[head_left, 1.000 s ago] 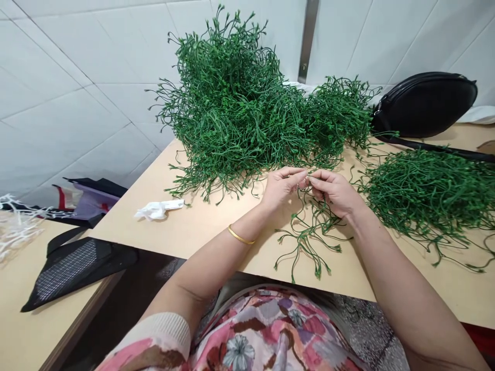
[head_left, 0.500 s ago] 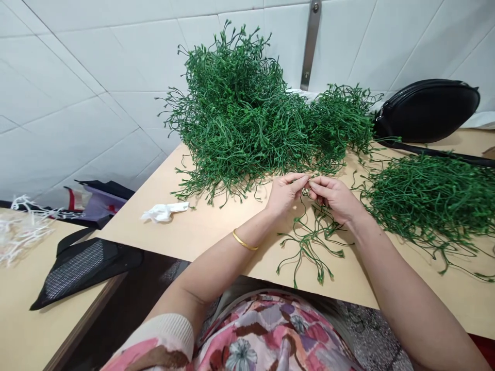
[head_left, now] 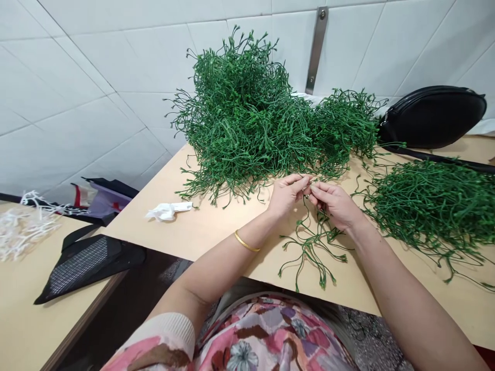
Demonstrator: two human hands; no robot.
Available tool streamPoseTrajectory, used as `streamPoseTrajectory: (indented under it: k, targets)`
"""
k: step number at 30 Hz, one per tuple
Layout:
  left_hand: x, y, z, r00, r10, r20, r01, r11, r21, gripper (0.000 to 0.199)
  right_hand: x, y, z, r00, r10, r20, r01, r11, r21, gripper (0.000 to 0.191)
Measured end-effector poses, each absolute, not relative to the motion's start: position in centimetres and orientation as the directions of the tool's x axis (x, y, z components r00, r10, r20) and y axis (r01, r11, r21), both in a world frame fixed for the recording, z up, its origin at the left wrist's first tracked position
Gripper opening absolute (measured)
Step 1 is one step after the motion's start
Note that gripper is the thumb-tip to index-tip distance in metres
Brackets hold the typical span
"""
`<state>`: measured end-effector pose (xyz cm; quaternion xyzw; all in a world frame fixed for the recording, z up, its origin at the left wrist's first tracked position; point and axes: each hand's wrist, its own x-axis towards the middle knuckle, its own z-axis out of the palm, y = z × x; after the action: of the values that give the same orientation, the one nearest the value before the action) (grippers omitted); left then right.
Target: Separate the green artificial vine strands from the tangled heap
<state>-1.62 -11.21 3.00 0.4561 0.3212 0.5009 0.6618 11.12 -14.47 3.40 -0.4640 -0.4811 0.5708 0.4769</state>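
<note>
My left hand (head_left: 286, 197) and my right hand (head_left: 335, 205) meet above the tabletop, thumbs and fingertips pinched close together. Between them is a thin green strand, mostly covered by the fingers. Below the hands, a loose cluster of green strands (head_left: 309, 250) with small bud-like tips spreads over the table. Just behind the hands rises a large tangled heap of the same green strands (head_left: 247, 118). To the right of my right arm lies another pile of green strands (head_left: 433, 201). I cannot tell whether these are real stems or plastic ones.
On the pale wooden table (head_left: 216, 237) a crumpled white piece (head_left: 167, 211) lies at the left. A black bag (head_left: 436, 116) with a strap stands at the back right. On a second table (head_left: 23, 319) are a black mesh pouch (head_left: 83, 263) and white strands (head_left: 27, 226).
The whole view has shifted slightly, so everything sits a little further right and lower. Both hands stay pinched together in the same place, with only small finger movements.
</note>
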Motion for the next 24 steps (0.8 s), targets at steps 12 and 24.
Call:
streamPoseTrajectory:
  k: [12,24]
  targets:
    - [-2.8,-10.7,4.1,0.635,0.754,-0.167,-0.461,0.543,0.702,0.013,11.8,-15.0,4.2,-0.348,0.92,0.18,0.331,0.301,-0.894,0.027]
    - [-2.8,-10.6,3.8,0.539,0.835,-0.111,-0.169,0.237,0.957,0.016,14.1,-17.9,8.3,-0.175,0.921,0.348,0.705,0.364,-0.608,0.028]
